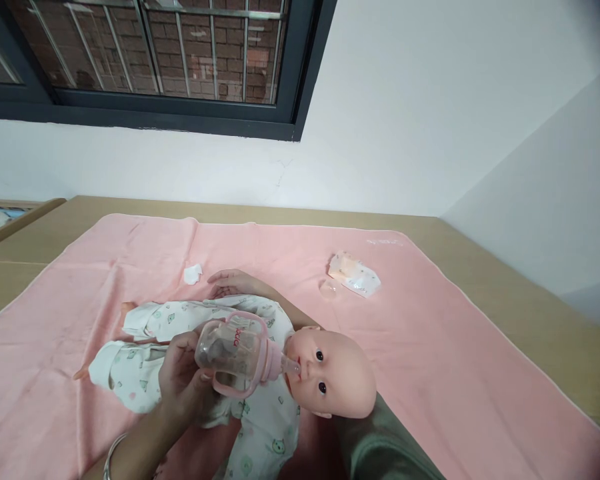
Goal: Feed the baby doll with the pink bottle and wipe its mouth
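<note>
A baby doll point(333, 373) in a white printed outfit lies on its back, its head to the right and feet to the left. My left hand point(185, 373) is closed around the bottom end of a clear baby bottle point(230, 347) with pink handles. The bottle is tilted sideways, its teat at the doll's mouth. My right forearm, in a green sleeve, passes under the doll's head and neck. Beyond the doll's body, my right hand point(237, 283) rests with fingers stretched out, holding nothing visible.
A pink blanket point(455, 373) covers most of the wooden surface point(505, 267). On it lie a white crumpled scrap point(193, 274), a clear cap point(327, 287) and a printed packet point(355, 275). Behind stand a white wall point(380, 133) and a dark-framed window point(180, 110).
</note>
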Demonstrator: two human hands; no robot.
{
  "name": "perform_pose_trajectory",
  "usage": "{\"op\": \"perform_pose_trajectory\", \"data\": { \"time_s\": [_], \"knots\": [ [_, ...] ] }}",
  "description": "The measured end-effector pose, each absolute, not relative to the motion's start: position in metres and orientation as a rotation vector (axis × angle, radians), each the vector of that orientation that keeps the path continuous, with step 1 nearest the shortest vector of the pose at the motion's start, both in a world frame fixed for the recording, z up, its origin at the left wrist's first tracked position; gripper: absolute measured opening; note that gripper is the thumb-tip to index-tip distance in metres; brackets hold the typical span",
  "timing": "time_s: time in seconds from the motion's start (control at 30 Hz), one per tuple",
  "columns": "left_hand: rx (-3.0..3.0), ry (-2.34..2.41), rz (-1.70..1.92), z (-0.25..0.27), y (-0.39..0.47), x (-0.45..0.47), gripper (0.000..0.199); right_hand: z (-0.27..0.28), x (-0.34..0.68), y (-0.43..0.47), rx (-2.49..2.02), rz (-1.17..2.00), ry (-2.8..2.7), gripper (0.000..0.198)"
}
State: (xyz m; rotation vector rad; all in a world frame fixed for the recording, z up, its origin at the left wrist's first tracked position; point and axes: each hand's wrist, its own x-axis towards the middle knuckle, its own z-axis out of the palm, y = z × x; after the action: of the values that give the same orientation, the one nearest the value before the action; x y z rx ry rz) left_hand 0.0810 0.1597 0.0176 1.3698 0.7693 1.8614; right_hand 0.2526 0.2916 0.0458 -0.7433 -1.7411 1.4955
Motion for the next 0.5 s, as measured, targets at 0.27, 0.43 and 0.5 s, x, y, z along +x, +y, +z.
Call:
{"op": "perform_pose_trajectory", "data": {
  "time_s": [0.27, 0.43, 0.5],
  "knots": [
    [1.414, 0.747, 1.877, 0.017, 0.160, 0.081, 0.030, 0.041, 0.249, 0.301, -0.765, 1.575, -1.693, 0.038],
    [1.412, 0.771, 1.888, 0.014, 0.159, 0.079, 0.034, 0.032, 0.243, 0.303, -0.777, 1.568, -1.638, 0.040],
    [1.426, 0.753, 1.893, 0.014, 0.160, 0.078, 0.033, 0.030, 0.240, 0.306, -0.800, 1.571, -1.621, 0.043]
  ]
}}
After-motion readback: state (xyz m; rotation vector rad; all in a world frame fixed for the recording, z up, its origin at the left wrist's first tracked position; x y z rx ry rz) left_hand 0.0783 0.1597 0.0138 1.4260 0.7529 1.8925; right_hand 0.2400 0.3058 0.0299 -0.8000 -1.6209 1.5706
